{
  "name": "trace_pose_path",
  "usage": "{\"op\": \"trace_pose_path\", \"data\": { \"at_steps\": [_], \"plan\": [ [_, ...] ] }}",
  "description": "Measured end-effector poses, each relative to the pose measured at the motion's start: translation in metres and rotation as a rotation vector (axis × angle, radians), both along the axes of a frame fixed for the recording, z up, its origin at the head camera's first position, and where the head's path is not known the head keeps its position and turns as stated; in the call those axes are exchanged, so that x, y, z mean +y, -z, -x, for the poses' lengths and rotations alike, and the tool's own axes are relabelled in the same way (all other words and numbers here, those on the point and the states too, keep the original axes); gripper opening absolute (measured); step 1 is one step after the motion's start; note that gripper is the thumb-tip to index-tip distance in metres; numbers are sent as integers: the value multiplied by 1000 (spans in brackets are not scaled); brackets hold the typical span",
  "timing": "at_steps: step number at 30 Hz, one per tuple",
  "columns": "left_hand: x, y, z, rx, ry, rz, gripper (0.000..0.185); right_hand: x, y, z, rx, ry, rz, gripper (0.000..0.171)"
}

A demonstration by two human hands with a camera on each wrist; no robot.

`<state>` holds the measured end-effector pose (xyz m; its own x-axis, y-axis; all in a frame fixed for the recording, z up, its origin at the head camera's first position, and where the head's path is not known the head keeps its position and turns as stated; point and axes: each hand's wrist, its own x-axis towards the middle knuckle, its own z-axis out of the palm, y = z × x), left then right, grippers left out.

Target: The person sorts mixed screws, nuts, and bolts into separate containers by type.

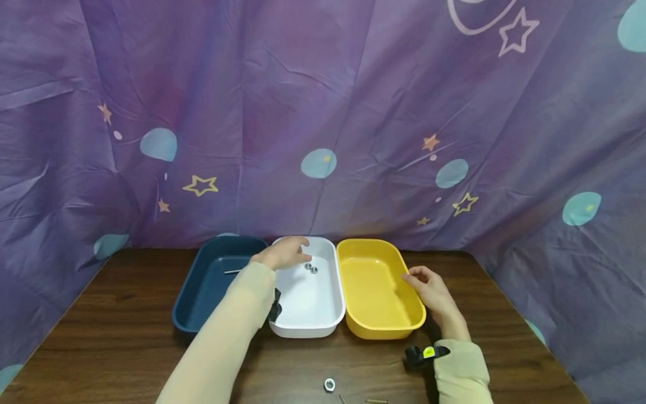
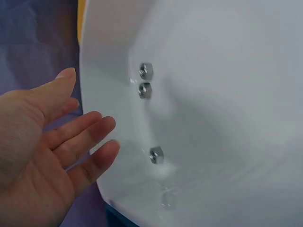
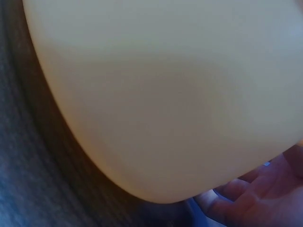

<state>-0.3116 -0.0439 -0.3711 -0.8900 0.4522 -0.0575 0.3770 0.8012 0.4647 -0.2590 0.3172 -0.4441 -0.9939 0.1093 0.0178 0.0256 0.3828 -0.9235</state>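
Observation:
My left hand [image 1: 285,253] hovers over the far end of a white tray [image 1: 307,332], its fingers spread and holding nothing. Beneath it, hex nuts lie on the tray floor; in the left wrist view one nut [image 2: 156,155] sits apart from two others, a nut [image 2: 146,71] and its close neighbour [image 2: 145,90]. At the right rim of a yellow tray [image 1: 381,333] is my right hand [image 1: 430,290], with loosely bent fingers and nothing visible in them. The right wrist view shows part of that hand [image 3: 265,198] beyond the tray's rim; whether it touches is unclear.
Left of the white tray stands a dark blue tray [image 1: 183,322] holding a thin metal rod [image 1: 232,272]. On the wooden table [image 1: 121,342], near the front, lie a nut [image 1: 330,385], a small brass-coloured piece [image 1: 377,401] and a thin pin [image 1: 342,399]. A purple curtain [image 1: 282,112] hangs behind.

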Motion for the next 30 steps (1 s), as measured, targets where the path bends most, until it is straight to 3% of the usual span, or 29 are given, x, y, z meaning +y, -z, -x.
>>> {"op": "trace_pose_path", "data": {
  "at_steps": [7,11,20,30],
  "plan": [
    [13,-14,-12,4,131,-52,43,4,-4,1,12,2,-29,32],
    [18,-16,-24,12,186,-104,40,5,-5,2,-4,-7,-34,32],
    [29,1,-61,58,298,-238,37,4,-3,4,10,-2,-46,33],
    [37,11,-98,61,319,-351,33,2,2,3,9,7,-23,32]
  ]
}}
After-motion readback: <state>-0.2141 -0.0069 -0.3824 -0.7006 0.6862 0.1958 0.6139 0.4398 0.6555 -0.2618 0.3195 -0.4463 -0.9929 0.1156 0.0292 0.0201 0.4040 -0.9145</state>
